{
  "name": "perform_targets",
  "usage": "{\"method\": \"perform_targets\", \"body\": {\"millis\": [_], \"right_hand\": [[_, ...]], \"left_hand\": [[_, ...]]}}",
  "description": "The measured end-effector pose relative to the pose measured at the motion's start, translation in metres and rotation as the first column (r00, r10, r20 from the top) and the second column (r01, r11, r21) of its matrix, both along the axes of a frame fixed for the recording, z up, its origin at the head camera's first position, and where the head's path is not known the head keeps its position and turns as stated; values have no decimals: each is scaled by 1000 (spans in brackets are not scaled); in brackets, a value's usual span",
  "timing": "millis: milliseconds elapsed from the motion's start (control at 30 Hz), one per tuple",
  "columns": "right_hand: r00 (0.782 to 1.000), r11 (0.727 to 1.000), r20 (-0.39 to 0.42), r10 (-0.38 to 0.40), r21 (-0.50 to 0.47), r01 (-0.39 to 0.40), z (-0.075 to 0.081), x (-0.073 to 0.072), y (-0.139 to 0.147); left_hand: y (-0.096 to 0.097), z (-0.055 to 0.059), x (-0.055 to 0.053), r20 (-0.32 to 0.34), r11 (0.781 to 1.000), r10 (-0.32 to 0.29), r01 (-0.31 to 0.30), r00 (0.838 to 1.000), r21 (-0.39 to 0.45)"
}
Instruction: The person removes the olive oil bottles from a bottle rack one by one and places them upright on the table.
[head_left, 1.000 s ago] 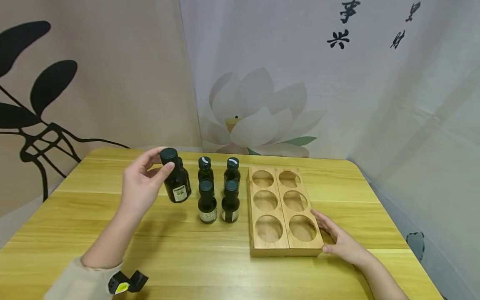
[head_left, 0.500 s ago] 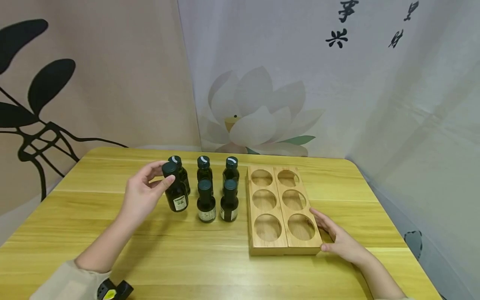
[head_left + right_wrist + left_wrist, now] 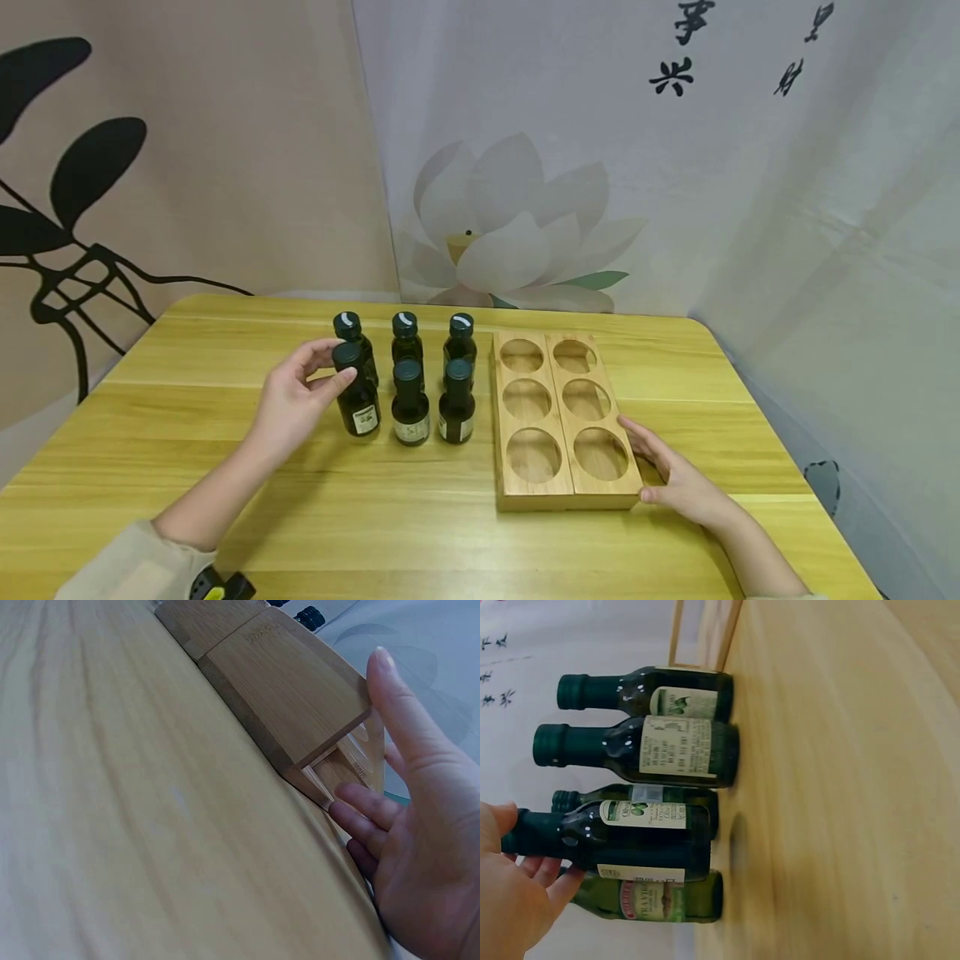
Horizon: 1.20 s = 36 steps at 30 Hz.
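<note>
My left hand pinches a dark green olive oil bottle by its capped neck, thumb on one side and fingers on the other. The bottle is nearly upright, its base close over the table, with a small shadow beside it in the left wrist view. Two similar bottles, one nearer and one further right, stand in line with it, and three more form a row behind. My right hand rests at the right side of a wooden bottle rack, thumb by its front corner, fingers along the side opening.
The rack has two columns of three round holes, all without bottles. It stands right of the bottles on a wooden table. A cloth backdrop with a printed lotus hangs behind the table's far edge.
My left hand has lowered the bottle and brought it forward and slightly right, into the front row. The back left bottle has come into fuller view. The right hand stays at the rack.
</note>
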State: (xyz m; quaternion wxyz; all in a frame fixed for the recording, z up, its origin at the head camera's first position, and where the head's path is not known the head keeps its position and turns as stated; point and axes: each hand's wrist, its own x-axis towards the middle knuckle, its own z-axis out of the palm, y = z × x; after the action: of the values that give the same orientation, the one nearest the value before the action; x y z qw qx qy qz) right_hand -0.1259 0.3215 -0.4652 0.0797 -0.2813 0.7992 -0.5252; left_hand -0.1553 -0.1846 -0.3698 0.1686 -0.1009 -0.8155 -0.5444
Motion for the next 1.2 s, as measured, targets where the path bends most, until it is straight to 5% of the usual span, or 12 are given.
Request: {"method": "perform_targets", "body": {"millis": [500,833,1200], "right_hand": [[1000,1000,5,7,13,-7,4,-2,-2],[999,1000,33,10,13,-11,2,-4,0],[998,997,12,60,-43,-59,26,0,13]], "left_hand": [[-5,-18,4,-14,1000,3,-3,1000,3],[-6,-20,4,7,1000,4,-5,1000,29],[-20,-17,8,23,995,-28,30,999,-99]]}}
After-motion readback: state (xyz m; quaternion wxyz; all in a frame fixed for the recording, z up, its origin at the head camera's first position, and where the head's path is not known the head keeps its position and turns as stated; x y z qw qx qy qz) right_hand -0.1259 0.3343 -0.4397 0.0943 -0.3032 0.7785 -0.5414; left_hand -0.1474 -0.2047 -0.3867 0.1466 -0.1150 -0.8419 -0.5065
